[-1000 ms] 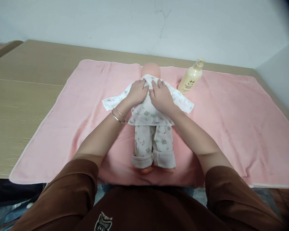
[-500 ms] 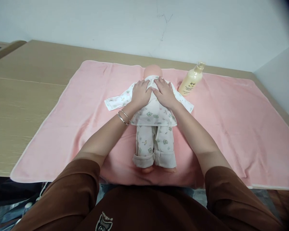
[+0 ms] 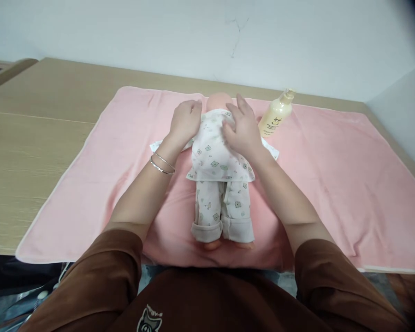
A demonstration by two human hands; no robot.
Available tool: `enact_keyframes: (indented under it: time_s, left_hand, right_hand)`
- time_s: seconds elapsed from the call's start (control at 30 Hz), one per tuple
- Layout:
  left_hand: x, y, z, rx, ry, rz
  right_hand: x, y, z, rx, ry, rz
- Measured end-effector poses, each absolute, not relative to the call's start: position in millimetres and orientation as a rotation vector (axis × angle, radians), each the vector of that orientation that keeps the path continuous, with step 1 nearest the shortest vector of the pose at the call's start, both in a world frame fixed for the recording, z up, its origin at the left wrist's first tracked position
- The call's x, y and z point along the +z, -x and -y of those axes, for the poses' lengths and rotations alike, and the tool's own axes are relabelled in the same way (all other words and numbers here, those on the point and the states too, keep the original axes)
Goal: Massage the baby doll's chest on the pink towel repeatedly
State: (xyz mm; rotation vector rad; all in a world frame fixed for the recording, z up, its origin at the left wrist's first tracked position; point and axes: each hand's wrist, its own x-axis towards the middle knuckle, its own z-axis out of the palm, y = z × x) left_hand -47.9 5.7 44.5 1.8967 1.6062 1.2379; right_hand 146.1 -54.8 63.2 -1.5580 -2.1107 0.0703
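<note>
A baby doll (image 3: pixel 220 101) lies back-up on a pink blanket, its bare head at the far end. It wears a white printed top (image 3: pixel 214 157) and matching trousers (image 3: pixel 209 203) with rolled cuffs; its feet show below them. Beside the doll's left-hand shoulder in view is my left hand (image 3: pixel 186 121), with fingers bent down and mostly hidden behind the hand. My right hand (image 3: pixel 244 127) is open over the other side of the upper back, fingers apart and slightly blurred. Whether either hand touches the cloth, I cannot tell. Both sleeves stretch outward, partly covered by my arms.
A pale yellow pump bottle (image 3: pixel 276 113) rests tilted on the blanket, right of the doll and close to my right hand. The pink blanket (image 3: pixel 332 184) covers much of the wooden table (image 3: pixel 38 138). Behind the table rises a white wall (image 3: pixel 159 37).
Both hands have moved apart from the middle of the doll's upper back, the left one outward to the shoulder, the right one slightly rightward. The doll stays in place.
</note>
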Motion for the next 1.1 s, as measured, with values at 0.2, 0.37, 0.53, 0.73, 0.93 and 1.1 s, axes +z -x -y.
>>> enact_keyframes:
  time_s: [0.2,0.37,0.53,0.73,0.93,1.1]
  left_hand:
    - [60.4,47.1,4.9,1.389,-1.882,-1.518]
    - [65.1,45.8,6.8,1.476,-1.868,-1.453]
    - [69.6,43.4,10.2,1.461,-1.838,-1.48]
    - [68.4,44.5,9.7,1.46,-1.808,-1.554]
    - [58.7,39.4,9.1,1.447,-1.906,-1.489]
    - [69.0,20.6,37.2,1.382,-1.986,-1.503]
  right_hand:
    - [34.6,-135.6,42.3,0.175,1.47,2.316]
    - [36.1,-135.2,44.0,0.127,1.49,2.233]
    - [34.2,-132.7,43.2,0.185,1.511,2.237]
    - [37.3,-132.5,43.4,0.208,1.524,2.266]
    - [41.0,-130.6,48.8,0.128,1.509,2.18]
    - [44.8,-135.4,47.9,0.199,1.466,2.355]
